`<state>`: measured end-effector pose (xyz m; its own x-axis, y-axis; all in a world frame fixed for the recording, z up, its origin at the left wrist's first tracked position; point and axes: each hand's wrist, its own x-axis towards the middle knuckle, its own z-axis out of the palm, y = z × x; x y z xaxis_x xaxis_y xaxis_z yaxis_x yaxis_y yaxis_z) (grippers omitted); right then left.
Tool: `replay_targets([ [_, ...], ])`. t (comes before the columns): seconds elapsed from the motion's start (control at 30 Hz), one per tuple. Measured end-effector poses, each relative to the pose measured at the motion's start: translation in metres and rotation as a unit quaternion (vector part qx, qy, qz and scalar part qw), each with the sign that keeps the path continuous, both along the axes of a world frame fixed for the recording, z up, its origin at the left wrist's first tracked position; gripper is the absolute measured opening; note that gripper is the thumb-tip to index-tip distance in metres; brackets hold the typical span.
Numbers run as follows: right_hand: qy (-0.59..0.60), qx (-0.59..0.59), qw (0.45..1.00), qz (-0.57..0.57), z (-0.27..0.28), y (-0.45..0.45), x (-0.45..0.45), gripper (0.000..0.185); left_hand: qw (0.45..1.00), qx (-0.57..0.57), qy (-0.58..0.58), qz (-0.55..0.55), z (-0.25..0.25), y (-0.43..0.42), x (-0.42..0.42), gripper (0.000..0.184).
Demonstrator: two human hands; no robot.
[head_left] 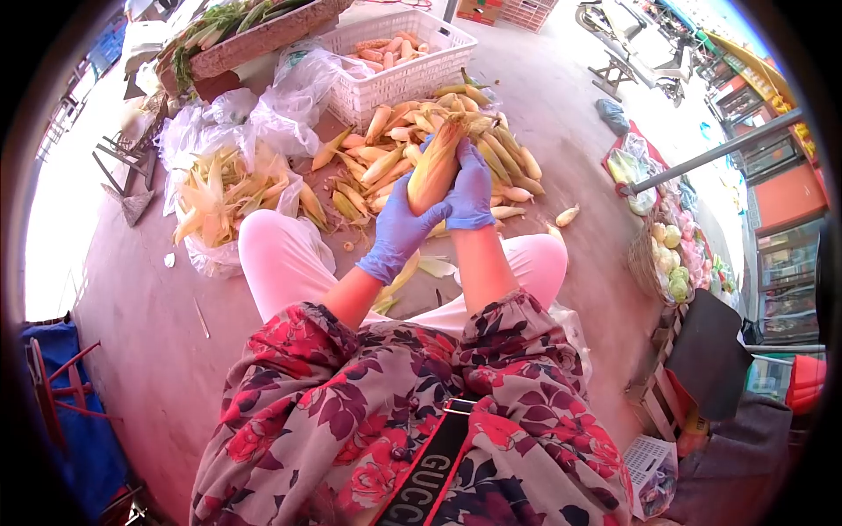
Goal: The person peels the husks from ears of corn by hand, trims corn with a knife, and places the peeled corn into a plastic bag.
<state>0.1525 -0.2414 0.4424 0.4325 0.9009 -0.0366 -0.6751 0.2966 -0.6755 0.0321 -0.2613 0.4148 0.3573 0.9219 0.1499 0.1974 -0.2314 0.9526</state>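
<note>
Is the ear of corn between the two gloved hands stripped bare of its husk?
No, the ear of corn held by the left hand and right hand is wrapped in yellowish husk.

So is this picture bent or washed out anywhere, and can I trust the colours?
Head view: strongly bent, with black curved borders; head view: glare bleaches the far left to white, hiding detail there; head view: a pinkish cast tints the ground and trousers, so be wary of colours; head view: the ear of corn in both hands looks fairly clear.
</note>
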Motion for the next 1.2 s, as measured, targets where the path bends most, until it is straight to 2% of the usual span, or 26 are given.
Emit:
replay_targets([
  [0.03,0.058,0.027,0.998,0.026,-0.002,-0.001,-0.002,0.028,0.999,-0.008,-0.038,0.007,-0.003,0.001,-0.002,0.064],
  [0.2,0.072,-0.014,0.997,-0.004,0.001,-0.008,-0.018,0.022,0.963,-0.068,-0.261,0.015,-0.035,-0.001,0.0,0.054],
  [0.3,0.021,-0.002,1.0,-0.007,0.004,-0.005,-0.023,0.018,0.948,-0.096,-0.303,0.002,-0.034,-0.001,-0.002,0.054],
  [0.4,-0.075,0.019,0.996,-0.049,0.005,-0.01,-0.025,0.013,0.962,-0.058,-0.26,-0.062,-0.026,0.014,-0.012,0.056],
  [0.43,-0.117,0.014,0.991,-0.055,0.003,-0.013,-0.026,0.011,0.951,-0.05,-0.291,-0.087,-0.009,0.015,-0.018,0.062],
  [0.47,-0.185,0.015,0.98,-0.068,0.002,-0.015,-0.028,0.01,0.966,0.02,-0.254,-0.048,-0.005,0.023,-0.021,0.058],
  [0.53,-0.313,0.011,0.946,-0.088,-0.002,-0.02,-0.036,0.009,0.965,0.03,-0.259,-0.032,0.015,0.033,-0.024,0.047],
  [0.57,-0.349,0.013,0.932,-0.095,-0.01,-0.019,-0.037,0.008,0.958,0.02,-0.286,-0.02,0.022,0.038,-0.023,0.03],
  [0.7,-0.338,-0.004,0.939,-0.069,-0.016,-0.023,-0.045,0.009,0.927,-0.085,-0.365,-0.023,0.016,0.049,-0.021,0.012],
  [0.8,-0.3,0.022,0.951,-0.075,-0.017,-0.022,-0.055,0.01,0.903,-0.154,-0.401,-0.012,0.006,0.045,-0.018,0.01],
  [0.83,-0.381,-0.011,0.921,-0.081,-0.023,-0.024,-0.049,0.009,0.925,-0.149,-0.348,-0.03,-0.006,0.048,-0.02,0.025],
  [0.93,-0.258,-0.014,0.966,-0.029,-0.026,-0.021,-0.033,0.01,0.949,-0.035,-0.3,-0.087,-0.02,0.042,-0.026,0.058],
  [0.97,-0.204,-0.011,0.979,0.001,-0.026,-0.02,-0.026,0.011,0.976,0.032,-0.172,-0.127,-0.027,0.045,-0.034,0.085],
  [1.0,-0.155,0.001,0.987,0.027,-0.02,-0.023,-0.025,0.012,0.971,0.062,-0.175,-0.148,-0.051,0.045,-0.031,0.087],
  [1.07,-0.056,0.025,0.994,0.086,-0.003,-0.027,-0.028,0.014,0.971,-0.089,-0.125,-0.184,-0.043,0.03,-0.038,0.077],
  [1.1,-0.094,0.029,0.988,0.116,-0.009,-0.022,-0.021,0.016,0.985,-0.057,-0.062,-0.151,-0.036,0.027,-0.04,0.072],
  [1.13,-0.216,0.051,0.971,0.082,-0.005,-0.019,-0.014,0.017,0.993,-0.022,0.0,-0.118,-0.026,0.026,-0.041,0.066],
  [1.2,-0.452,0.092,0.887,0.01,0.01,-0.017,0.005,0.019,0.989,0.072,0.118,-0.057,-0.01,0.025,-0.042,0.058],
])
